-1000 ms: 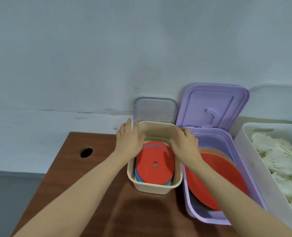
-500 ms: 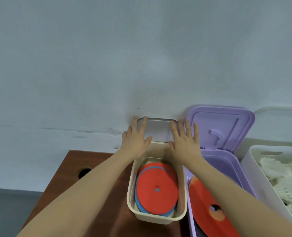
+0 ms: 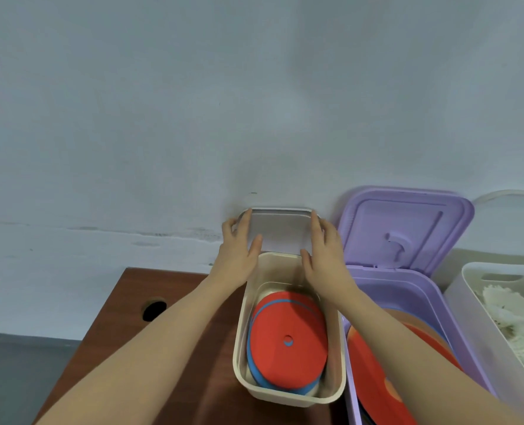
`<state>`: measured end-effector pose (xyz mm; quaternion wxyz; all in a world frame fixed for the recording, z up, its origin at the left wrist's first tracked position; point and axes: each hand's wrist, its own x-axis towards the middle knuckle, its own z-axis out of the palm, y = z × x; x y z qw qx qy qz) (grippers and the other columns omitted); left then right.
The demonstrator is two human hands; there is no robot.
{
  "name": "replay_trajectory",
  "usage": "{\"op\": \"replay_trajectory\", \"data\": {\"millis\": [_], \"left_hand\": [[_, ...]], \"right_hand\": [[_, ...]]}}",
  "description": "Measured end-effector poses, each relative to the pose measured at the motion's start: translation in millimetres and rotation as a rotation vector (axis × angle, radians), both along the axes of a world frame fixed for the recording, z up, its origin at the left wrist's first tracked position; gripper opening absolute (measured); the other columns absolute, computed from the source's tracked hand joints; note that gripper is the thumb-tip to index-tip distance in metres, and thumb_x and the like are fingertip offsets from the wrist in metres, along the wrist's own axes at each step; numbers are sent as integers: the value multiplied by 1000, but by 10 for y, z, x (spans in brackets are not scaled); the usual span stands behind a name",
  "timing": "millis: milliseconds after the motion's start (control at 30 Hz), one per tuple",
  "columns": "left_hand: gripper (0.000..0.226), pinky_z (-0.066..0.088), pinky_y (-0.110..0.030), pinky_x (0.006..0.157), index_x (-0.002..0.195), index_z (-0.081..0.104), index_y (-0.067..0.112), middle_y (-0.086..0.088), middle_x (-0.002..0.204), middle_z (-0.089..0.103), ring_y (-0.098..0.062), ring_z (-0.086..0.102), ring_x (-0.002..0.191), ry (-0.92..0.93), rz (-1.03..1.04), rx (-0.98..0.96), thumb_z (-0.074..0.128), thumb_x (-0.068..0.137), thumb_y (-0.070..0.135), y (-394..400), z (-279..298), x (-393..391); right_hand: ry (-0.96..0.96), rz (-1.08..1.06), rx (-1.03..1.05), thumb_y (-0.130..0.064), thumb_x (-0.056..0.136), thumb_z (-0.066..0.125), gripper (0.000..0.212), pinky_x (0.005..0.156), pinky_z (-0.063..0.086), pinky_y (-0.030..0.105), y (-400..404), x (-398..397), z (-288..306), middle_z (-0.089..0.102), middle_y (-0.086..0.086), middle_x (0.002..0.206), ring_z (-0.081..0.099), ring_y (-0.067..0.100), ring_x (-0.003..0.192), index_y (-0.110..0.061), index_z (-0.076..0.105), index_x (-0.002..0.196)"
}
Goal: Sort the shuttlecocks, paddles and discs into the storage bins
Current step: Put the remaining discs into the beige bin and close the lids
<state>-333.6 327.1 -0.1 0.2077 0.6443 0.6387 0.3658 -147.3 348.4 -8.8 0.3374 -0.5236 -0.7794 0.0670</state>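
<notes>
Your left hand (image 3: pixel 237 256) and right hand (image 3: pixel 326 256) have left the rim of the cream plastic bin (image 3: pixel 288 397) with the red and blue foam discs (image 3: pixel 286 338) inside and now grip the translucent grey lid (image 3: pixel 280 231) at the wall, so I judge closing comes next

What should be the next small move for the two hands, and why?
Probably lift the grey lid off the wall and bring it down over the cream bin. The left hand and right hand grip its sides, and the bin below, holding discs, is uncovered.
</notes>
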Motion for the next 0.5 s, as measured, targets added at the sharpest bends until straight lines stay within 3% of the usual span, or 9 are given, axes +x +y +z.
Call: {"op": "replay_trajectory", "data": {"millis": [67,167,333,500], "left_hand": [[59,44,-37,93,147,5,37,-7,138,19,-29,59,89,3,14,-35,38,98,36,16,-28,-23],[60,47,-37,88,146,-1,42,-6,137,20,-26,60,77,5,1,-50,36,98,37,31,-76,-45],[60,47,-34,84,146,-2,41,-7,132,26,-22,58,72,-18,10,-35,34,99,36,56,-79,-23],[56,36,-23,81,147,5,39,-7,128,32,-8,53,77,-99,22,-20,33,100,35,20,-18,-10]], "right_hand": [[34,-7,-29,4,83,51,73,109,25,36,42,-11,-8,26,23,141,30,33,128,-2,16,146],[-31,-72,-24,4,79,54,74,110,24,41,70,-38,-70,23,25,145,28,39,130,2,20,144],[-12,-140,-10,0,78,57,77,104,32,42,61,-170,-114,22,21,147,31,37,128,-2,20,145],[157,-95,-23,2,84,50,74,103,22,23,30,-261,-84,13,12,148,24,28,134,-11,14,148]]}}
